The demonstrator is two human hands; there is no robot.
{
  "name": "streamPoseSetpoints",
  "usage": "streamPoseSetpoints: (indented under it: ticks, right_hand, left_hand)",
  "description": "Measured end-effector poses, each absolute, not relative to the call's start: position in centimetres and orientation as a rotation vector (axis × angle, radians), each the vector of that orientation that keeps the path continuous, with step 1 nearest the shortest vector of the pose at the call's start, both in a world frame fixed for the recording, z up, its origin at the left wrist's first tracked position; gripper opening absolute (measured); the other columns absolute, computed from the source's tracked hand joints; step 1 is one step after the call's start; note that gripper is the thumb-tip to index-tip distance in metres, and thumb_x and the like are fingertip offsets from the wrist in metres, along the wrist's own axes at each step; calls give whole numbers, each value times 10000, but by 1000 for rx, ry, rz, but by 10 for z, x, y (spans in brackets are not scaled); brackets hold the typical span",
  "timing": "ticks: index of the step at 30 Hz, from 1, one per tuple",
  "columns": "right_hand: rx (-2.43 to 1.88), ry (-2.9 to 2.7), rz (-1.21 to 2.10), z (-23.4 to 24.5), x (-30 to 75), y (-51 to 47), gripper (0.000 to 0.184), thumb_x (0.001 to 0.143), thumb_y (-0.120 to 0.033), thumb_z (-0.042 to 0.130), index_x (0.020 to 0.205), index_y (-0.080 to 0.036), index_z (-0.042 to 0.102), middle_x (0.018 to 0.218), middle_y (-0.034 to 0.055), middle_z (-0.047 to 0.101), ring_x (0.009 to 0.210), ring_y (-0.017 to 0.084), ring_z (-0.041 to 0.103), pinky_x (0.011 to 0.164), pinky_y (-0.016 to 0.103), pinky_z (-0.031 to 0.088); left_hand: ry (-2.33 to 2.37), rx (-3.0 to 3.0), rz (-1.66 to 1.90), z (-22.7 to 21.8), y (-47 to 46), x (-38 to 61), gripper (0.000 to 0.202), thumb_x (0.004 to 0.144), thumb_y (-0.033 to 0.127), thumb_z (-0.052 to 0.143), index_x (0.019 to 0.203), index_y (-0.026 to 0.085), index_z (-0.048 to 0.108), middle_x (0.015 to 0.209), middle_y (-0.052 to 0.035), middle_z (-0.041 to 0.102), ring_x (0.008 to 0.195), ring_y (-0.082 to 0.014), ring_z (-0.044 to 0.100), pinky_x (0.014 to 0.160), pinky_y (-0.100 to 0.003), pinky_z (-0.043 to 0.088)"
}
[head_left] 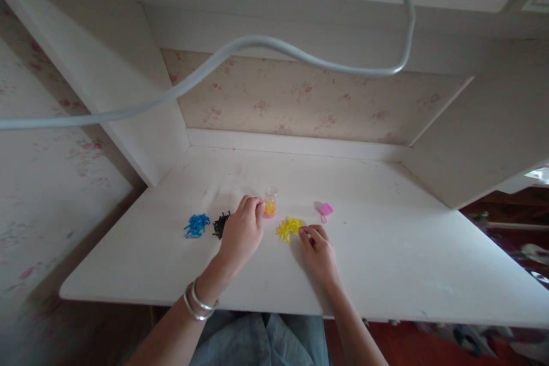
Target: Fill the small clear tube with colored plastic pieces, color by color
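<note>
My left hand (242, 233) rests on the white desk (386, 251), fingers curled, its fingertips at a small clear jar (270, 203) that has yellow and pink pieces inside. My right hand (318, 250) lies to the right, fingers bent, with its fingertips touching the edge of a heap of small yellow pieces (289, 228). Whether it pinches one I cannot see. Left of my left hand lie a black heap (220, 224) and a blue heap (197, 225). A pink lid-like thing (325, 210) lies beyond my right hand.
A grey cable (266, 43) hangs across the view above the desk. The desk sits in an alcove with white side panels (128, 97) and flowered wallpaper behind. A shelf with bottles runs overhead. Two bangles (198, 303) circle my left wrist.
</note>
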State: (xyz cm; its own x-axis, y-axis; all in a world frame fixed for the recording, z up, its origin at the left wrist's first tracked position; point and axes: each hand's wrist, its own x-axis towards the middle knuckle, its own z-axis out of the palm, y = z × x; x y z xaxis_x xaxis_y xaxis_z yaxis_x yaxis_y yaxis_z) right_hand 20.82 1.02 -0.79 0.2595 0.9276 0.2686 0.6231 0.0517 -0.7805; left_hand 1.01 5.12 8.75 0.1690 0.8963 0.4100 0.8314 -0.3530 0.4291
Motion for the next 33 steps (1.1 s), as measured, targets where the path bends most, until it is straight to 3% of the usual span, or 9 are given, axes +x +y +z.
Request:
streamPoseSetpoints:
  ticks: [9, 17, 21, 26, 33]
  right_hand:
    - [-1720, -1430, 395, -11, 212, 12, 383, 888, -455, 406, 899, -188, 679, 935, 55, 620, 565, 99, 523, 603, 246, 428]
    - [-1690, -1582, 372, -15, 210, 7, 276, 828, -302, 453, 994, -202, 650, 1005, 47, 593, 518, 72, 497, 555, 230, 432]
    - [-1781, -1683, 289, -14, 208, 5, 287, 817, -280, 463, 1036, -212, 636, 1047, 45, 578, 571, 82, 533, 593, 232, 445]
    - [-1837, -1759, 235, -13, 207, 7, 265, 877, -313, 427, 947, -229, 669, 992, 42, 590, 728, 133, 596, 677, 245, 454]
    - [-1711, -1725, 279, -10, 209, 6, 345, 927, -352, 373, 955, -210, 686, 972, 70, 607, 787, 153, 603, 730, 257, 460]
  left_hand:
    - [1933, 2444, 792, 109, 82, 15, 249, 967, 315, 309, 1030, 228, 534, 1047, -24, 597, 762, -142, 615, 592, -240, 401]
    - [1849, 2453, 691, 107, 90, 19, 278, 958, 313, 335, 1013, 233, 595, 996, -26, 601, 781, -141, 618, 651, -235, 423]
    - [1782, 2408, 825, 103, 86, 14, 273, 954, 301, 351, 1024, 235, 606, 996, -28, 614, 836, -137, 614, 716, -231, 437]
    - [1642, 2310, 933, 87, 64, 4, 258, 946, 304, 366, 989, 219, 606, 960, -24, 636, 831, -124, 610, 749, -224, 449]
    - [1455, 2292, 610, 39, 21, 9, 212, 925, 277, 409, 942, 237, 617, 950, -12, 665, 849, -139, 624, 759, -238, 450]
